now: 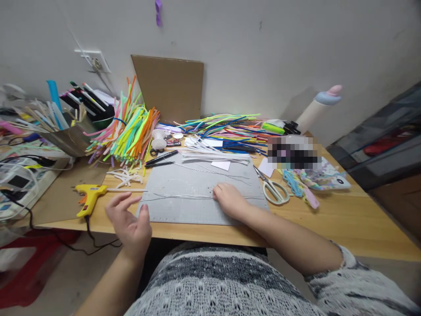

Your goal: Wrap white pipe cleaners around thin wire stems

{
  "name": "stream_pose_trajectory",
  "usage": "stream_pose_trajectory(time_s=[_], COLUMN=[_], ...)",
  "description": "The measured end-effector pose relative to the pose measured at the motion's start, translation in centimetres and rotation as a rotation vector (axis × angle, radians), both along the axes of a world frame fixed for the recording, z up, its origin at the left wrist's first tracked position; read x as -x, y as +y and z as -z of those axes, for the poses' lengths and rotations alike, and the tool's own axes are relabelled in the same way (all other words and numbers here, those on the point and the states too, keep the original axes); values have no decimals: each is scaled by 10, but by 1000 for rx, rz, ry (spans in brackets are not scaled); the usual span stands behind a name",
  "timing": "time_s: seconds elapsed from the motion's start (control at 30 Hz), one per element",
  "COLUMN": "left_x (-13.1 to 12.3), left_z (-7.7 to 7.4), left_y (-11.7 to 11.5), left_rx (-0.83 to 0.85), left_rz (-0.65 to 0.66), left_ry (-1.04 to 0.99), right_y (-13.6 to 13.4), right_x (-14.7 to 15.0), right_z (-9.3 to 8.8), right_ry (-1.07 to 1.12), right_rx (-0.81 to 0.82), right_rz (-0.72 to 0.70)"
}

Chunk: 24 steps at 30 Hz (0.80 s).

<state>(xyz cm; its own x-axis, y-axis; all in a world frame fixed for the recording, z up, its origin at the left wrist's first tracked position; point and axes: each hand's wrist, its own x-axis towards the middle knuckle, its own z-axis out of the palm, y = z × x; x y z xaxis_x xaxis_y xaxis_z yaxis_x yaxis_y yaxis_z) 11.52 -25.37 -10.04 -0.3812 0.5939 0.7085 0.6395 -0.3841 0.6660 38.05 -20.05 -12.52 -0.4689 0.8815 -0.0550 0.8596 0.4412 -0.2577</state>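
Several thin silvery wires (184,197) run sideways along the grey cutting mat (197,215), loosely gathered into a strand with splayed ends at the left. My right hand (230,201) rests on the mat with its fingers curled closed over the strand, hiding the part beneath; the wire comes out again to its right. Palm up and fingers apart, my left hand (130,221) is raised near the mat's left edge and holds nothing. Farther back on the mat lie more loose wires and black pens (161,160). White-handled scissors (275,192) lie at the mat's right edge.
A yellow glue gun (88,198) lies left of my left hand, its cable hanging over the table edge. Bundled coloured pipe cleaners (128,131) stand behind it. White pipe cleaners (217,156) lie across the mat's back. A cardboard sheet (169,87) leans on the wall.
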Motion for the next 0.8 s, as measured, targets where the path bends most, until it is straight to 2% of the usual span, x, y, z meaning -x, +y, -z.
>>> stream_pose_trajectory(time_s=[0.07, 0.13, 0.2, 0.27, 0.3, 0.37, 0.43, 0.5, 0.57, 0.67, 0.8], left_x=[4, 9, 11, 7, 3, -10, -28, -51, -77, -112, -135], left_z=[10, 16, 17, 13, 10, 4, -2, -6, -7, 0, 20], left_y=[3, 7, 9, 9, 9, 12, 19, 31, 48, 72, 88], left_rx=[34, 18, -108, -204, -206, -104, 81, 282, 440, 644, 728], left_rz=[-8, -68, -122, -105, -69, 53, 236, 444, 654, 823, 861], left_ry=[-15, -78, -137, -132, -110, -50, 14, 111, 231, 279, 223], right_y=[-1, 1, 4, 8, 11, 14, 17, 20, 23, 24, 23], right_x=[-4, -11, -18, -26, -29, -32, -30, -26, -21, -14, -10], right_z=[-2, -8, -19, -32, -39, -51, -57, -58, -53, -43, -31], right_ry=[10, 54, 227, 538, 706, 1035, 1319, 1495, 1552, 1548, 1567], right_rx=[16, 34, 51, 61, 64, 79, 104, 112, 96, 61, 80], right_rz=[22, 79, 141, 155, 141, 117, 120, 141, 165, 180, 126])
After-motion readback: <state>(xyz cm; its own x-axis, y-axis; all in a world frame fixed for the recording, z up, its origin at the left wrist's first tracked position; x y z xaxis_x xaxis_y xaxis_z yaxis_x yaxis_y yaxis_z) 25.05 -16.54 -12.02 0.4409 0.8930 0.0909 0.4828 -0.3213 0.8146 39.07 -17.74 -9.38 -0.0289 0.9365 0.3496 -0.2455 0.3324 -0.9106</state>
